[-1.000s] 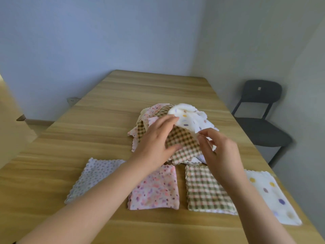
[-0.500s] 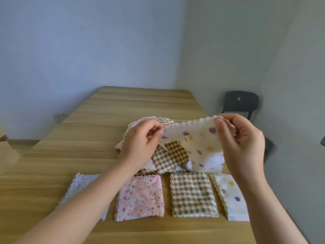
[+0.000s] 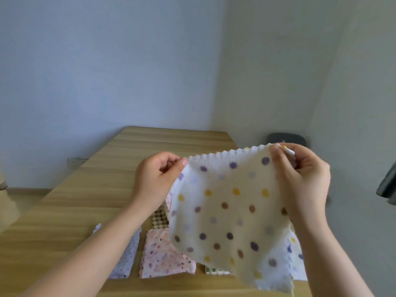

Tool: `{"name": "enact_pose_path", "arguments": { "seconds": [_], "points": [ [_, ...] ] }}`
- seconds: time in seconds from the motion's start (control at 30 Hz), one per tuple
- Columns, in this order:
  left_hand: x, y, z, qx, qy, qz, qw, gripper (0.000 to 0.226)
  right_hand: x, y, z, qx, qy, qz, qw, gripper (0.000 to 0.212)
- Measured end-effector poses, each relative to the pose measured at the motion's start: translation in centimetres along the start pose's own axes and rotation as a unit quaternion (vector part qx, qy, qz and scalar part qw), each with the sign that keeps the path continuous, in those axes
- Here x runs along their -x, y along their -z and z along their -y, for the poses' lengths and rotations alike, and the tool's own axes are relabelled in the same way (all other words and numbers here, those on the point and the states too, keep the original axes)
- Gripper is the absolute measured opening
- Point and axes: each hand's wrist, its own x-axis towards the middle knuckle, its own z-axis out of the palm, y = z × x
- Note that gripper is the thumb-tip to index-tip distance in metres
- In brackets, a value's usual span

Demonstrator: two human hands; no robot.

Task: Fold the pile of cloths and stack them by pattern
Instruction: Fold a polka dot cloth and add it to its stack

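My left hand (image 3: pixel 156 179) and right hand (image 3: pixel 304 179) each pinch a top corner of a white scallop-edged cloth with purple, yellow and brown polka dots (image 3: pixel 231 211), holding it spread in the air above a pale wooden table (image 3: pixel 64 221). Folded on the table beneath lie a pink speckled cloth (image 3: pixel 162 256) and a lilac-dotted cloth (image 3: pixel 126 260).

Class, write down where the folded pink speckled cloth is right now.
In the head view, the pink speckled cloth lies on the wooden table, just right of the lilac speckled cloth, its right edge hidden behind the held-up polka-dot cloth.
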Motion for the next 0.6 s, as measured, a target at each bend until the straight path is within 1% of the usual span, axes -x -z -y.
{"name": "enact_pose_path", "arguments": {
  "seconds": [0.07,0.13,0.23,0.33,0.43,0.5,0.6],
  "points": [
    [0.1,0.0,-0.5,0.026,0.034,0.005,0.999,0.015,0.0,0.3,-0.2,0.006,-0.027,0.004,1.0,0.014],
    [0.1,0.1,-0.7,0.06,0.084,0.026,0.994,0.014,0.3,0.4,-0.5,0.008,-0.056,0.016,0.998,0.014],
    [0.2,0.4,-0.6,0.119,0.164,0.071,0.977,0.012,0.7,0.5,-1.3,0.007,-0.086,0.022,0.996,0.016],
    [0.3,0.5,0.4,0.16,0.234,0.074,0.956,0.007,1.4,0.4,-2.5,0.019,-0.116,0.018,0.993,0.017],
    [0.9,0.1,1.5,0.181,0.277,0.061,0.942,0.003,2.3,0.1,-3.7,0.026,-0.138,0.034,0.989,0.018],
    [1.4,-0.2,2.1,0.202,0.293,0.057,0.933,0.003,2.9,-0.2,-4.1,0.02,-0.147,0.059,0.987,0.016],
    [2.2,-0.5,2.7,0.202,0.302,0.091,0.927,0.008,3.7,-0.5,-4.0,-0.005,-0.157,0.12,0.98,0.015]
  ]
}}
